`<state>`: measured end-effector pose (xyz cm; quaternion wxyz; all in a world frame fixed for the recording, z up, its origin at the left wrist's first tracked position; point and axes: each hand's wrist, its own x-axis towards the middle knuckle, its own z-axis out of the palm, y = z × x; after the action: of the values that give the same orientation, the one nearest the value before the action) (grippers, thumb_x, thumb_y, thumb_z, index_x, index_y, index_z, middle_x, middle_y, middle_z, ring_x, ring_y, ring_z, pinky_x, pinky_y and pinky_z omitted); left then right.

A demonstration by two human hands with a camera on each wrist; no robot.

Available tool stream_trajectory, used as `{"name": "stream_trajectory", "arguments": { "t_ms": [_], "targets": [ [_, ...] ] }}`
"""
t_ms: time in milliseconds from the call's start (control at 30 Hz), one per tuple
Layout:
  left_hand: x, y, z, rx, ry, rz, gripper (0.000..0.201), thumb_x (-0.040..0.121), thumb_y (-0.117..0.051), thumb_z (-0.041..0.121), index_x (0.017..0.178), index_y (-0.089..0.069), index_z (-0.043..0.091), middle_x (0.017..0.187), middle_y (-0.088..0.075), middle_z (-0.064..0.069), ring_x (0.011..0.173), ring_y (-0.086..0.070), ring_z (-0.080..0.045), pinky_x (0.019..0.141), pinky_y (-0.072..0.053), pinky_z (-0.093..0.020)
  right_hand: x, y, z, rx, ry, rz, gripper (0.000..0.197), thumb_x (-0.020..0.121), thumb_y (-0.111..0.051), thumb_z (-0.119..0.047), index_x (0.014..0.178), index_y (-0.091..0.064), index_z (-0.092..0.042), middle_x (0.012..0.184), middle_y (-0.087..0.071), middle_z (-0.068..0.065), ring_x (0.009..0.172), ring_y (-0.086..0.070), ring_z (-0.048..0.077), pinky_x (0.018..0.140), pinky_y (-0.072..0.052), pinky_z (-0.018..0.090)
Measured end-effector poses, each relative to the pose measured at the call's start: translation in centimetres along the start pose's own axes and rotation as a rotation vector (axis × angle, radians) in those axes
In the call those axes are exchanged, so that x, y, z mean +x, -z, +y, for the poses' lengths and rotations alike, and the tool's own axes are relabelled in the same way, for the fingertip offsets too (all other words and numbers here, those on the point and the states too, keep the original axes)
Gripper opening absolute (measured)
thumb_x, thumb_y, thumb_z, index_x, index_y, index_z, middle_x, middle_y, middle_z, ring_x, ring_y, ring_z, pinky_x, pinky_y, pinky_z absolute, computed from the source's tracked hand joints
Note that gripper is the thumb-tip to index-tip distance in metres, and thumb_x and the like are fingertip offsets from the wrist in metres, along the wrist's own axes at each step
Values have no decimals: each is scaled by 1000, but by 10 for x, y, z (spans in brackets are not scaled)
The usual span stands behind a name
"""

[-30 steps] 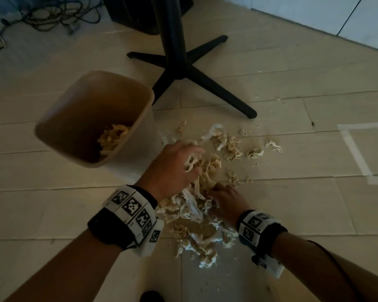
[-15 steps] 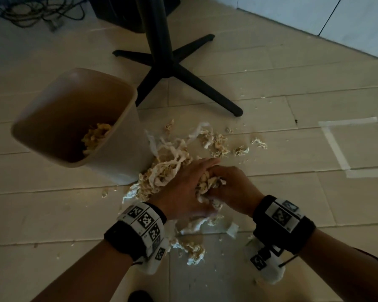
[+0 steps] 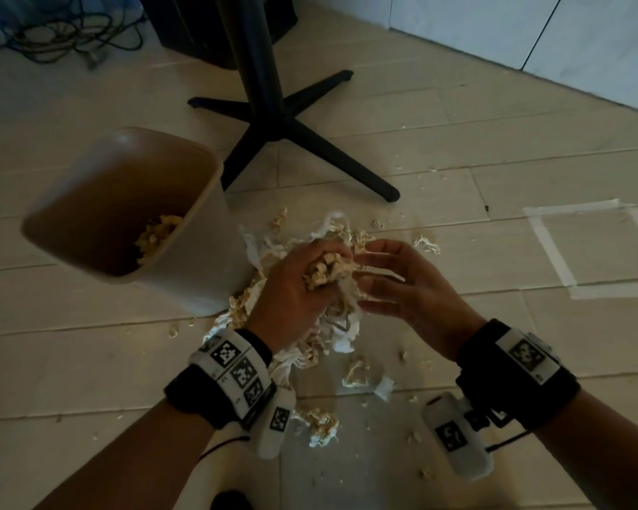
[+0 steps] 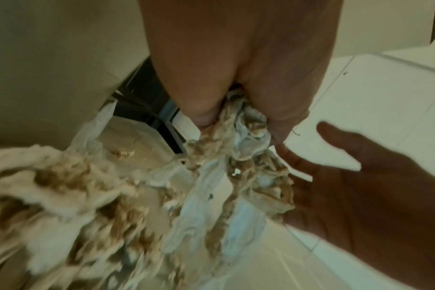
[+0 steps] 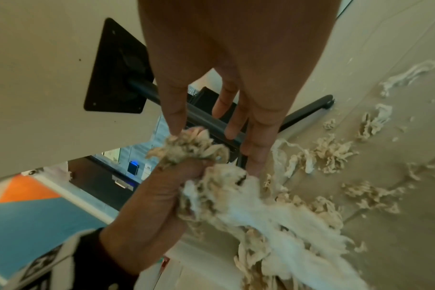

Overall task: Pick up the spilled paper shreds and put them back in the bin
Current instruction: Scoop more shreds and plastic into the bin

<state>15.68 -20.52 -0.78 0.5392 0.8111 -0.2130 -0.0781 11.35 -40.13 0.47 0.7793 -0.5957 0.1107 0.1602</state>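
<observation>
Your left hand (image 3: 297,288) has its fingers (image 4: 204,109) clamped on a bundle of beige and white paper shreds (image 3: 325,270) above the tiled floor (image 3: 494,362). Your right hand (image 3: 402,285) is beside it, fingers (image 5: 173,109) spread apart, touching the shreds. The tan plastic bin (image 3: 199,274) stands just left, some shreds inside.

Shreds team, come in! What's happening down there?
Left hand grips a bunch of shreds. Right hand open beside it. Bin upright, close left. Nothing in the way.
</observation>
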Motion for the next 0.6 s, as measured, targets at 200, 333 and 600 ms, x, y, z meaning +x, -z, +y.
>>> {"name": "stream_trajectory", "arguments": {
  "t_ms": [200,333,600],
  "targets": [
    [16,60,49,110,-98,135,26,87,-67,-2,98,-63,22,97,-66,-4,92,-66,-9,78,-53,-17,3,12,14,-80,-92,78,32,85,-67,-30,114,-62,-17,121,-64,11,109,-64,26,94,-52,50],
    [26,118,78,178,-199,343,36,88,-61,-1,93,-57,34,91,-67,19,87,-63,12,81,-52,-11,4,16,37,-319,-144,82,21,90,-63,-26,110,-63,-22,114,-66,5,106,-63,26,94,-52,48],
    [42,219,53,591,36,569,15,86,-56,35,100,-53,36,91,-51,16,81,-54,10,92,-50,-23,23,11,64,-803,-63,56,45,86,-66,-35,127,-50,-25,124,-52,0,110,-55,16,90,-44,27]
  ]
}}
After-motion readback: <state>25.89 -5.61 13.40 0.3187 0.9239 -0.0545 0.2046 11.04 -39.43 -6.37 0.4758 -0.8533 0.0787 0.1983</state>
